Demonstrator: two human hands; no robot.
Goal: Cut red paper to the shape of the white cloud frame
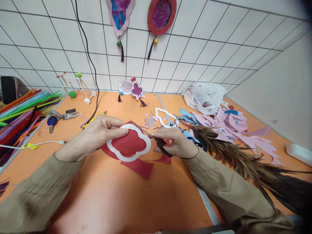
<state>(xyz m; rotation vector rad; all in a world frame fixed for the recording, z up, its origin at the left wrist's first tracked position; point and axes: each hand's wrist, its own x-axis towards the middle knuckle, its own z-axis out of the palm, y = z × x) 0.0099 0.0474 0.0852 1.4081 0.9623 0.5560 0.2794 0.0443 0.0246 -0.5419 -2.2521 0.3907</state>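
Brown sleeves [219, 182] come in closest in the head view, both forearms resting low over the orange table [104, 198], and straight to the action at the middle! Left hand [101, 135] has a firm pinch, thumb pressed on top, gripping the red paper [126, 143] with the wavy white frame [146, 146] lying over it, the pair held up at the near middle of the table. Right hand [179, 143] is wrapped round the black handles of the scissors [162, 149], blades lying along the paper's upper right edge; whether those blades meet, I cannot tell. Red scraps [140, 169] sit just below the frame and beside the scissors. Look beyond: another white frame [175, 123] lies near blue scraps [187, 115], and pink scraps [229, 122] spread out to the right, with a brown feather bundle [226, 149] in front and a plastic bag [204, 97] behind. Over on the left, keys [51, 121], a stick model [83, 85] and bright pipe cleaners [26, 104]. Up on the tiled wall [195, 52] hang 2 tasselled ornaments [162, 14], 1 of them oval with a red rim!
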